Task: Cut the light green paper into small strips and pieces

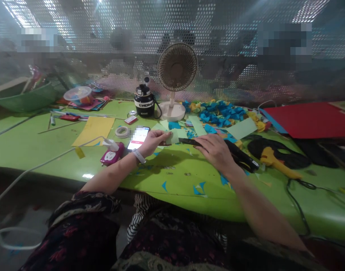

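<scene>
Both hands palms down, left point(152, 143), right point(216, 151)

Tabletop point(48, 150) lime green, glossy. Yellow card sheet point(93, 131) on it; red card sheet point(310, 119) at far end. Pale green paper point(175, 135) in light mint, black bar point(189, 142) matte black, maybe a ruler, hard to tell from this view. Paper scraps point(220, 113) mostly bright blue, some yellow. Flask point(144, 101) black with white band. Pouch point(112, 153) magenta with white face print. Watch strap point(139, 156) white. Glue gun point(277, 162) yellow. Sleeve point(76, 233) dark with red florals. Cloth point(138, 218) black-and-white zebra stripes.
</scene>
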`<state>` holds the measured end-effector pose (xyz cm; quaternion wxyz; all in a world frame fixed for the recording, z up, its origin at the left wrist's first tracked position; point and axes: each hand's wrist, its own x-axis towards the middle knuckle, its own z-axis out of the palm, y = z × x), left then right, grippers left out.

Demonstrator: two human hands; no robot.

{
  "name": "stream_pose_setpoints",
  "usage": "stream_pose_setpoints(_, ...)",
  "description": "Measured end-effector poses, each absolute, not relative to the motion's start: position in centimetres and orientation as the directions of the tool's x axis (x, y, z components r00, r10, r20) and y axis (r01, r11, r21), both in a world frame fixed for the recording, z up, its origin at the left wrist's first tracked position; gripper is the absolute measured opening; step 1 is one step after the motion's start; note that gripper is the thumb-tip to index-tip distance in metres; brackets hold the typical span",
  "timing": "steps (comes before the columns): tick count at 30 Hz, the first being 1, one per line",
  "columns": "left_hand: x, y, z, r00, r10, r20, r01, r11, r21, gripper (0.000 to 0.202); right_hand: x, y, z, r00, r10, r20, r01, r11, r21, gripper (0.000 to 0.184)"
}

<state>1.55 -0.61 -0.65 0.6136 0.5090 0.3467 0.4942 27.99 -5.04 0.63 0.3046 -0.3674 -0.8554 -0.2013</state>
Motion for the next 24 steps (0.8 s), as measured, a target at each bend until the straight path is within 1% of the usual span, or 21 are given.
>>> stream_pose_setpoints(3,1.4,-0.51,-0.53,0.253,0.963,0.088,-0.241,-0.025,0.97,0.047,28.25,-4.95,0.67,-0.549,0.508,0.663,0.736,0.67,0.096,0.023)
stream_pose_setpoints(7,1.24,-0.34,-0.45,0.228,0.969,0.091,-0.245,-0.033,0.969,0.048,28.58,-4.89,0.86,-0.54,0.548,0.638,0.737,0.674,0.045,0.023)
stream_pose_setpoints(11,1.56,-0.52,-0.62,0.246,0.966,0.08,-0.247,-0.017,0.969,0.047,28.22,-5.04,0.65,-0.518,0.59,0.619,0.758,0.652,0.012,0.024)
stream_pose_setpoints(15,1.85,-0.79,-0.65,0.249,0.966,0.065,-0.249,-0.001,0.969,0.048,27.92,-5.1,0.32,-0.535,0.608,0.587,0.743,0.669,-0.014,0.027)
stream_pose_setpoints(20,1.69,-0.7,-0.7,0.227,0.969,0.099,-0.235,-0.044,0.971,0.048,28.04,-4.92,0.2,-0.553,0.586,0.592,0.724,0.69,-0.007,0.025)
stream_pose_setpoints(24,1.94,-0.88,-1.11,0.255,0.963,0.09,-0.237,-0.028,0.971,0.048,27.68,-5.13,0.11,-0.574,0.586,0.573,0.721,0.693,0.014,0.027)
